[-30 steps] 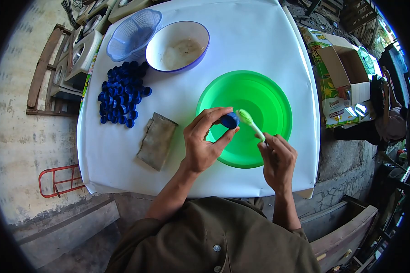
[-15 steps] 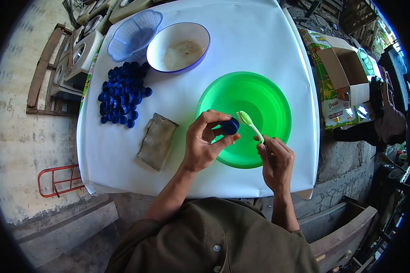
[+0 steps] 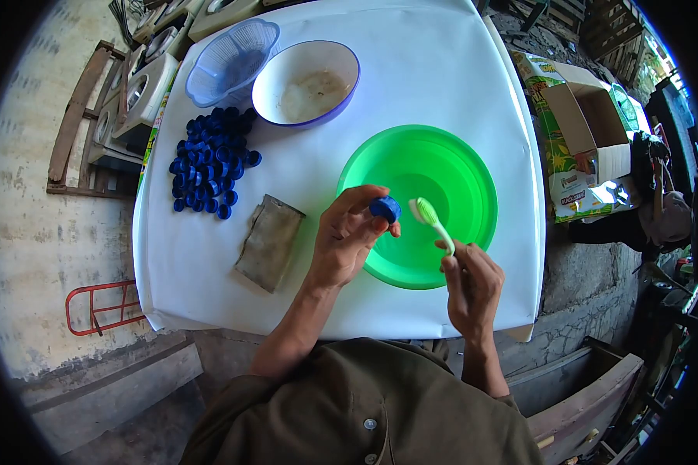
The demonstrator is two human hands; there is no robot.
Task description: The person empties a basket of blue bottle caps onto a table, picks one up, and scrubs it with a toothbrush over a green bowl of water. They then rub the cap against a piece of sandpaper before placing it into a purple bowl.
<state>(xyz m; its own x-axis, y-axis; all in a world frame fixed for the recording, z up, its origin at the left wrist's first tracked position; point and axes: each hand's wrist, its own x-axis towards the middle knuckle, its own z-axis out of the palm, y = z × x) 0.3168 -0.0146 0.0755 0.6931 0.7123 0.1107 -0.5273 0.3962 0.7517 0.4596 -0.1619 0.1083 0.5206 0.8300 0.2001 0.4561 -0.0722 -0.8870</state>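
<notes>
Head view, and we sweep from the left: a pile of blue caps point(image 3: 209, 167) lies on the white desk point(image 3: 442, 70), with a pale blue basket point(image 3: 229, 60) and a white bowl point(image 3: 306, 81) behind it, and a grey cloth point(image 3: 269, 240) nearer to us. Moving along, our left hand point(image 3: 347, 240) is raised over the near rim of the green basin point(image 3: 442, 167), palm turned inward, wrist bent, its grip clamped on a single blue cap point(image 3: 385, 208) between thumb and fingertips. Just right of it, our right hand point(image 3: 469, 279) is closed around the handle of a green toothbrush point(image 3: 430, 217), fist low, the brush angled up and left so the bristle head sits just beside the cap; we cannot tell whether they touch. We judge this the scrubbing step, one cap being brushed over the basin. The next move, as we read it, calls for the bristles to press onto the cap while the left fingers hold it firm. Far right, a cardboard box point(image 3: 582, 147) stands off the desk.
</notes>
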